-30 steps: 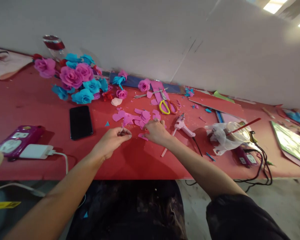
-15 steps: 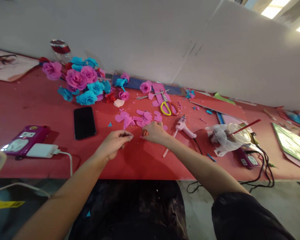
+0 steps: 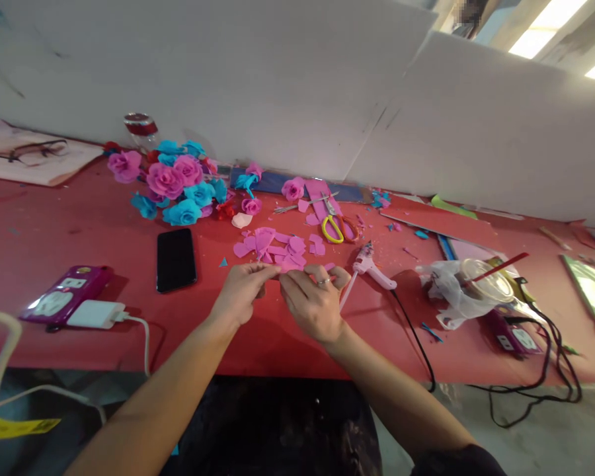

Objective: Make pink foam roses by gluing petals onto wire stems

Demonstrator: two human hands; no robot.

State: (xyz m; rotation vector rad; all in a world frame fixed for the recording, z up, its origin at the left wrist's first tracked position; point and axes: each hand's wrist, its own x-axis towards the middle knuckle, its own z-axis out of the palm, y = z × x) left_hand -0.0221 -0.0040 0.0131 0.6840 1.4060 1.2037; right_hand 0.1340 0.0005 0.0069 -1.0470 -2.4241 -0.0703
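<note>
Two bare hands meeting over a red surface (image 3: 54, 238), fingertips pinched together on a small pink petal piece (image 3: 283, 268): left hand (image 3: 242, 294) closed narrow on its near edge, right hand (image 3: 313, 301), ringed, curled around the other side. Likely trouble from here: so small and thin a piece slipping out of the pinch, or creasing under too hard a squeeze; also a wrist brushing the glue gun (image 3: 371, 263) lying just at 2 o'clock of the right hand, nozzle toward the hands and possibly hot, though impossible to tell. Held piece directly between both sets of fingertips, raised just above the surface. Loose pink petals (image 3: 277, 243) scattered at 12 o'clock, close beyond the fingers. Yellow-handled scissors (image 3: 333, 225) farther at 1 o'clock. Black phone (image 3: 176, 259) at 9 o'clock, near. Cluster of pink and blue paper roses (image 3: 176, 188) at 10 o'clock, well apart.
</note>
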